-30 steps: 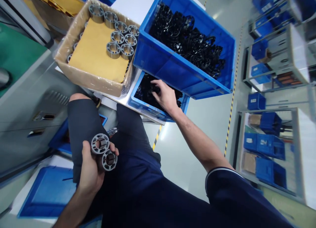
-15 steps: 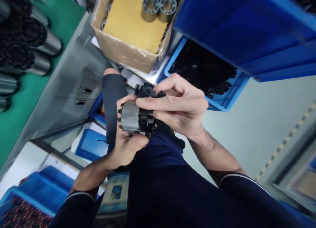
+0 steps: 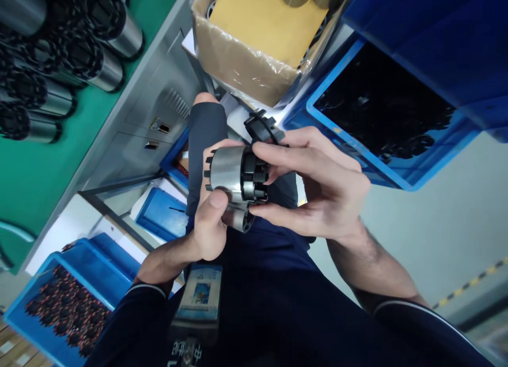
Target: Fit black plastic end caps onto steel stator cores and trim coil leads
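My left hand [image 3: 210, 221] is wrapped round a silvery motor stator core [image 3: 227, 168], which has black plastic teeth at both ends and lies on its side. Below it, a second bare metal core [image 3: 235, 217] shows under the left thumb, partly hidden by the fingers. My right hand [image 3: 325, 181] pinches at the right end of the first core, with thumb and fingers around the black plastic end piece [image 3: 254, 171]. A loose black plastic ring piece [image 3: 262, 127] sticks up beyond the right fingers, seemingly held among them.
A plastic-lined carton [image 3: 246, 65] with cardboard and metal cores stands ahead. On its right is a blue bin [image 3: 413, 184] of black parts. Finished-looking cores [image 3: 107, 70] stand on the green bench [image 3: 119, 110] at left. A blue crate [image 3: 43, 309] holds copper-coloured parts.
My view has shifted, so the surroundings sit further right. The right fingers have spread around the core's end, and the second core has come into sight beneath the first.
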{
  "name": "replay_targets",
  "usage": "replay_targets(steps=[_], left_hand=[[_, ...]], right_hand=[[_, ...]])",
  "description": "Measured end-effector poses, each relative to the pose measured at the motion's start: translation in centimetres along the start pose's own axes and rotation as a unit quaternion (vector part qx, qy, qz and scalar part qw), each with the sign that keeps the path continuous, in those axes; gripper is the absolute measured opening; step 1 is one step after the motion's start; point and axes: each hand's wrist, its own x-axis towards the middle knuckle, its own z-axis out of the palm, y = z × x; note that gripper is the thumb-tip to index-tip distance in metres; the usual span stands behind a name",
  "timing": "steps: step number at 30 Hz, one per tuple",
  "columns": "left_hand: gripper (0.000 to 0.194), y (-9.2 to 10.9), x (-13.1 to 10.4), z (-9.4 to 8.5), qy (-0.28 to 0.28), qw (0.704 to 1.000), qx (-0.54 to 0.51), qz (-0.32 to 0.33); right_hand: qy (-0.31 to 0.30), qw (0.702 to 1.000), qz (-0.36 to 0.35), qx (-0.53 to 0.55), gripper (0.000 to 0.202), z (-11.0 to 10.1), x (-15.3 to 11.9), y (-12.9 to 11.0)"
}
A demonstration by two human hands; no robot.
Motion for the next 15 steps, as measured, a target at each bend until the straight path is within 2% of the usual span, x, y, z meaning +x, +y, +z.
replay_targets(steps=[3, 6, 8, 11, 15], left_hand=[[0.049, 0.2, 0.2, 0.2, 0.029, 0.999, 0.033, 0.003], [0.050, -0.1, 0.2, 0.4, 0.054, 0.997, 0.051, 0.002], [0.053, -0.3, 0.2, 0.5, 0.087, 0.995, 0.044, -0.032], [0.058, -0.6, 0.2, 0.5, 0.116, 0.988, 0.003, -0.100], [0.059, -1.0, 0.2, 0.1, 0.125, 0.985, -0.023, -0.112]], right_hand=[[0.012, 1.000, 0.011, 0.027, 0.074, 0.5, 0.1, -0.1], [0.017, 0.996, 0.063, 0.061, 0.075, 0.7, -0.1, -0.2], [0.016, 0.992, 0.087, 0.085, 0.076, 0.7, -0.2, -0.2], [0.016, 0.990, 0.087, 0.106, 0.081, 0.9, -0.2, -0.1], [0.032, 0.988, 0.101, 0.111, 0.078, 1.2, -0.2, -0.2]])
